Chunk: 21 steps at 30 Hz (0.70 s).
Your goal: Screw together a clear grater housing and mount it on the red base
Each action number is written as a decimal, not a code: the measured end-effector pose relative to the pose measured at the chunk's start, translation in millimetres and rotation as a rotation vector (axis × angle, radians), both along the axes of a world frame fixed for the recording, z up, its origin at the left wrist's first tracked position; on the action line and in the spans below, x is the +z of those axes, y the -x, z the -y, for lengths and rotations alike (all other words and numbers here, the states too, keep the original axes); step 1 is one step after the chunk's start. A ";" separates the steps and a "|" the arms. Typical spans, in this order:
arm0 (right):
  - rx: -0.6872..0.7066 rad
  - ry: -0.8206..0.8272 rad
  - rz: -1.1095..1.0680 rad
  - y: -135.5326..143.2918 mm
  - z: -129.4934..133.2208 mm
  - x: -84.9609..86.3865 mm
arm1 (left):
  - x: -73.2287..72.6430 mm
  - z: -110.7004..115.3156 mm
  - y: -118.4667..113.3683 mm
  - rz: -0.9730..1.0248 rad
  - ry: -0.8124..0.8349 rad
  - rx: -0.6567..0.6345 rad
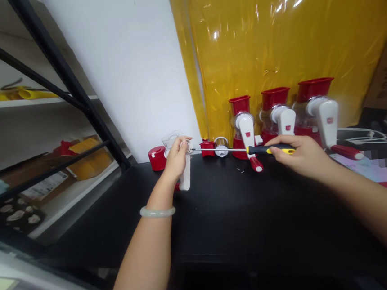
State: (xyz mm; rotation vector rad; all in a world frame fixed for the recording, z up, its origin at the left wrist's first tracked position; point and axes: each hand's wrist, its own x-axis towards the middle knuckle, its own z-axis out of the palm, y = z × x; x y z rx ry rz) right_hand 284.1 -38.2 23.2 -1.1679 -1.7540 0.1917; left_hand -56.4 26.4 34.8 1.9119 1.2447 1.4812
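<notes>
My left hand (pixel 177 156), below which a pale bangle circles the wrist, has its fingers closed on a white crank handle (pixel 185 175) beside a clear plastic part (pixel 170 140). A screwdriver (pixel 256 150) with a black and yellow grip lies in my right hand (pixel 298 156), its long shaft pointing left. The shaft's tip is at the round end of the crank, by my left fingertips. Left of that hand stands a red round base (pixel 157 158). Between the hands, behind the shaft, are a red part (pixel 207 148) and a metal grater drum (pixel 221 146).
Three red and white rotary graters (pixel 242 127), (pixel 280 115), (pixel 322 106) stand along the back right of the black table (pixel 220 224). Yellow plastic sheeting (pixel 272 34) hangs behind them. A metal-framed shelf (pixel 61 183) with boxes is at left. Cables and a partly blurred screen lie at right.
</notes>
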 end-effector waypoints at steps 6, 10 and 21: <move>0.014 0.024 0.016 -0.4 -0.9 -0.9 | -1.7 3.0 -2.3 0.022 0.002 -0.064; 0.016 0.014 0.030 -1.0 -1.4 -0.8 | -1.7 3.9 -2.8 0.021 0.002 -0.082; 0.005 -0.001 0.043 -2.7 -2.3 -2.3 | -3.1 3.4 -2.2 0.020 -0.002 -0.069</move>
